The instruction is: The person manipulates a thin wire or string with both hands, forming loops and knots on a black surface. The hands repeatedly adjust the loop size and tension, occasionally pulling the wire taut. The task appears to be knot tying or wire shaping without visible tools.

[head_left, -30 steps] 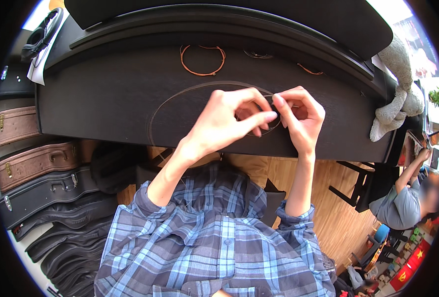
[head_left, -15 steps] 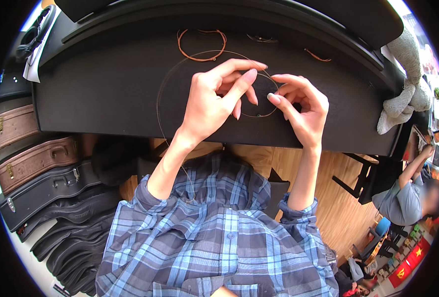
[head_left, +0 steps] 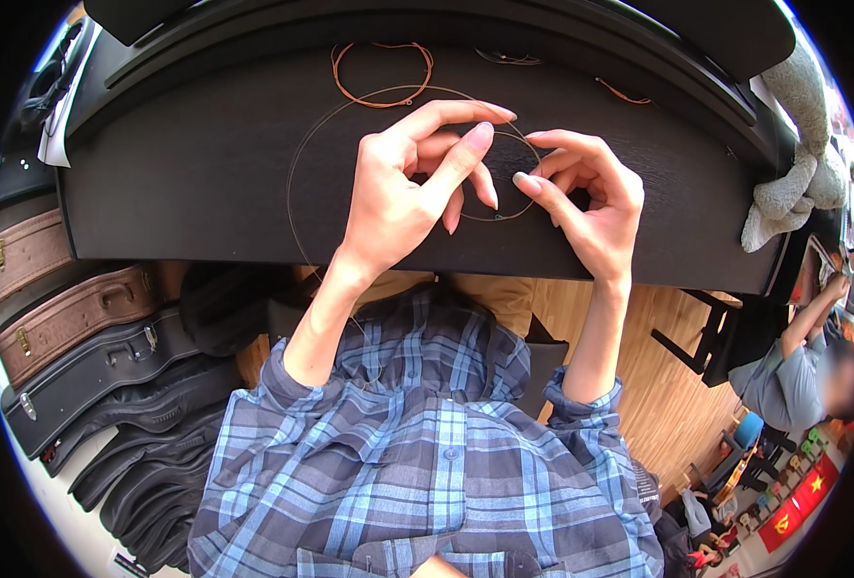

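Note:
A thin metal string (head_left: 498, 218), like a guitar string, hangs between my hands in a small ring with a tiny greenish end at the bottom. Its long tail sweeps round in a wide arc to the left, over the desk edge and down toward my shirt. My left hand (head_left: 407, 188) has the string at its thumb and index finger, the other fingers loosely curled. Facing it, my right hand (head_left: 591, 197) pinches the right side of the ring between thumb and fingers. On the desk beyond lie a coiled copper-coloured string (head_left: 348, 93) and a short copper-coloured piece (head_left: 623, 93).
A small silvery coil (head_left: 509, 60) lies at the back of the black desk (head_left: 176, 183). Grey plush (head_left: 783, 197) hangs at its right end. Brown and black instrument cases (head_left: 80, 313) stand at the left. Another person (head_left: 783, 371) is off to the right.
The view has shifted slightly, so the desk items sit a little higher. The string's wide arc has swung a bit left; both hands keep nearly the same pose and grip.

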{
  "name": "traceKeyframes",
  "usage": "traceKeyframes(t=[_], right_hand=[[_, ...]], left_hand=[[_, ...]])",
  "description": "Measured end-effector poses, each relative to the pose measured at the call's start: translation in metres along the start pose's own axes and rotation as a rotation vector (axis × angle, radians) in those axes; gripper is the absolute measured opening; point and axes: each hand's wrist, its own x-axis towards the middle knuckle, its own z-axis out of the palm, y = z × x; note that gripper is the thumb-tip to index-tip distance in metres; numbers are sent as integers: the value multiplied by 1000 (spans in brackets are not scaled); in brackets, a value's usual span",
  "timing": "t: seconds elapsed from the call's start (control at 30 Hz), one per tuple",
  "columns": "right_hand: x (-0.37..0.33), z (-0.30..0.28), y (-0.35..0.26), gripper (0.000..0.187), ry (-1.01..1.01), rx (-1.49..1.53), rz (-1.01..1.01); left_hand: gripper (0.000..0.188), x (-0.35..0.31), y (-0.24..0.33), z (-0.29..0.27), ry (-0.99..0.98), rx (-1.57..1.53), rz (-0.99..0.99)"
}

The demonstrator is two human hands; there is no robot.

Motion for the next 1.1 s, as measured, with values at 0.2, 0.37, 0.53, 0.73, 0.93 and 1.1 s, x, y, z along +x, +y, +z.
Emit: traceKeyframes(t=[0.2, 0.37, 0.53, 0.73, 0.93, 1.1], right_hand=[[0, 0, -1, 38, -7, -6, -23], [0, 1, -2, 38, -15, 11, -5], [2, 2, -1, 31, 40, -138, -39], [2, 5, -1, 34, 76, -150, -63], [3, 6, -2, 37, 56, -152, -49], [2, 6, -5, 35, 42, -47, 78]], left_hand=[[22, 1, -2, 1, 12, 9, 7], [20, 1, -4, 2, 28, 30, -1], [18, 1, -4, 4, 41, 48, -7], [18, 1, -4, 5, 58, 115, 28], [16, 1, -6, 6, 56, 147, 49], [15, 2, -7, 5, 24, 197, 55]])
